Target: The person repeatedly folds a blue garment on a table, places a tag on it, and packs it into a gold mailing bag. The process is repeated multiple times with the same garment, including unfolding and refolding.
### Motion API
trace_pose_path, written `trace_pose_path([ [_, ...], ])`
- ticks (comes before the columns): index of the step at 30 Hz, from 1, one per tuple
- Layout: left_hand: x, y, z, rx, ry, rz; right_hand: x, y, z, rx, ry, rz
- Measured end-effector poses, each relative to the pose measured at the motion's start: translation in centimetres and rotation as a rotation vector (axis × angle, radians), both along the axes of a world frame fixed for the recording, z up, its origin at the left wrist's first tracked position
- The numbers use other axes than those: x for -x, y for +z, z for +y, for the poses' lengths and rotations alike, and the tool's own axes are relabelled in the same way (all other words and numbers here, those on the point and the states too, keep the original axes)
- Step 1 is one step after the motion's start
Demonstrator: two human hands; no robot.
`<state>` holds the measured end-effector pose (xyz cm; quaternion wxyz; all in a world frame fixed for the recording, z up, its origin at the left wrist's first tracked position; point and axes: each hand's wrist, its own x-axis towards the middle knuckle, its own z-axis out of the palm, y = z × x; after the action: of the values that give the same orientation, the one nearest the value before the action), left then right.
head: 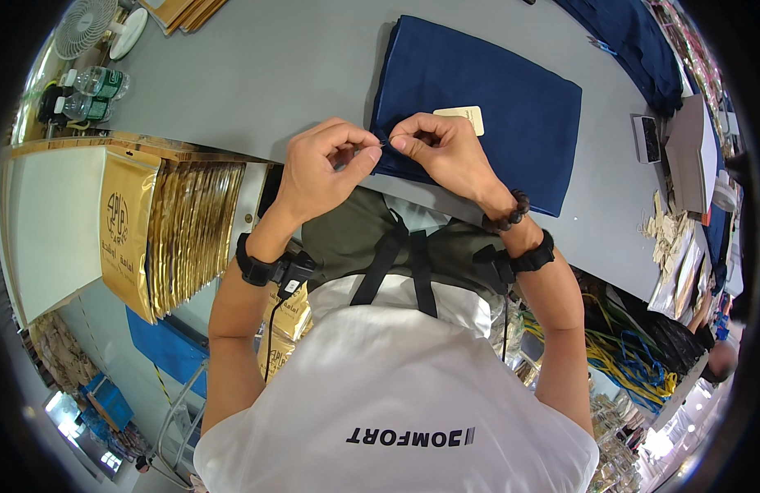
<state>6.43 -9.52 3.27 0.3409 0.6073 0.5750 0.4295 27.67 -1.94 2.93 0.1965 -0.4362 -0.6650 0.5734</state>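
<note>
A folded navy-blue cloth [478,74] lies on the grey table in front of me. Over its near left corner, my left hand [330,160] and my right hand [444,151] almost meet. Thumb and forefinger of each pinch a thin dark string [384,142], with a short piece showing between the fingertips. The string's ends are hidden by the fingers. A cream card tag [471,115] with printing rests on the cloth just beyond my right hand, which partly covers it.
Plastic bottles [87,95] and a white fan [87,28] stand at the far left. Gold printed packages [170,228] are packed in a row below the table's left edge. More navy cloth [638,55], blue thread snips [601,45] and a small box [646,139] lie rightward.
</note>
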Motion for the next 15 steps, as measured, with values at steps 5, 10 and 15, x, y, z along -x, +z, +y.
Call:
trace_pose_path([
  [5, 0.2, -0.3, 0.6, 0.218, -0.011, -0.19, 0.2, 0.3, -0.8, -0.17, -0.02, 0.082],
  [10, 1.0, 0.0, 1.0, 0.395, -0.048, -0.337, -0.1, -0.1, -1.7, -0.563, 0.016, 0.051],
  [15, 1.5, 0.9, 1.5, 0.521, -0.093, -0.406, 0.1, -1.1, -1.6, -0.753, 0.03, 0.077],
])
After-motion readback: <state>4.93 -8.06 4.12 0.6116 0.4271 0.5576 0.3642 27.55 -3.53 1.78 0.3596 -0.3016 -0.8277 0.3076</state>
